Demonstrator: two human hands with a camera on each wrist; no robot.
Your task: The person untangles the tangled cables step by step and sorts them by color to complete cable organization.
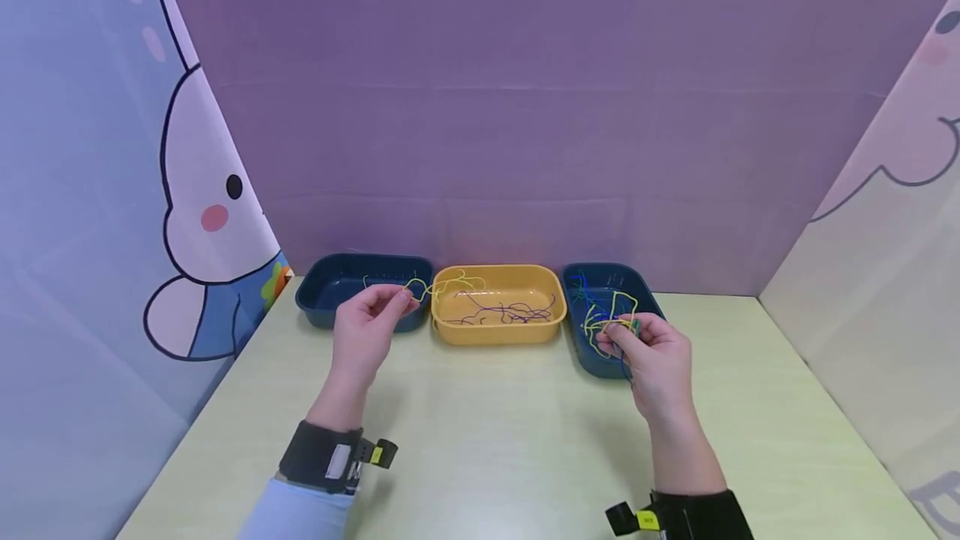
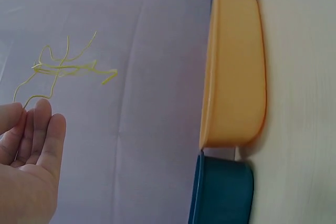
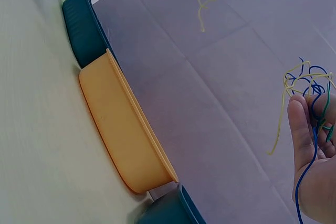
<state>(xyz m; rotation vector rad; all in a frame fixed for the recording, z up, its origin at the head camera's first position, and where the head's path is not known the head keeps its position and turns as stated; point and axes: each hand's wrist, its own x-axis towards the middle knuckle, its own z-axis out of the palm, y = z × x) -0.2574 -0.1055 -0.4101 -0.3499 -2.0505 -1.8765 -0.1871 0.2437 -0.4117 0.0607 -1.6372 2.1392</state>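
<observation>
Between thumb and fingertips, my left hand (image 1: 367,327) pinches a small bunch of yellow wires (image 2: 65,68), bent and trailing to the right over the bins. My right hand (image 1: 654,361) holds a tangle of yellow, blue and green wires (image 3: 310,85) above the right dark teal bin (image 1: 600,367). One blue strand hangs down past that palm in the right wrist view. In the middle stands a yellow bin (image 1: 498,336) with several thin dark blue or purple wires (image 1: 513,312) on its bottom.
A left dark teal bin (image 1: 330,273) stands beside the yellow one, partly behind my left hand. All three bins stand in a row at the back of the pale table (image 1: 487,440), against a purple cloth backdrop (image 1: 487,107). Printed cartoon sheets flank both sides.
</observation>
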